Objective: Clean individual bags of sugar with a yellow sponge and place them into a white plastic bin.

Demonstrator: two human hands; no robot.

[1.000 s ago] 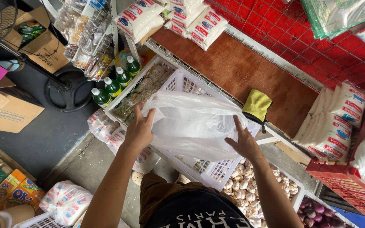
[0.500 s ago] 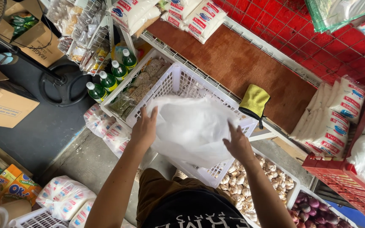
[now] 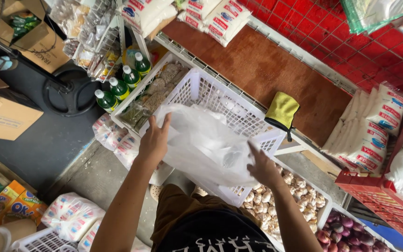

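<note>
While both hands (image 3: pixel 154 141) (image 3: pixel 263 169) clamp it, plastic bag (image 3: pixel 201 142) translucent, crumpled, over white basket (image 3: pixel 211 91).

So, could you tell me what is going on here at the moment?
A person stands over a white plastic basket and holds a thin, clear plastic bag above it, the left hand and the right hand each gripping a side. Green bottles stand beside the basket, and garlic lies in a tray below.
</note>
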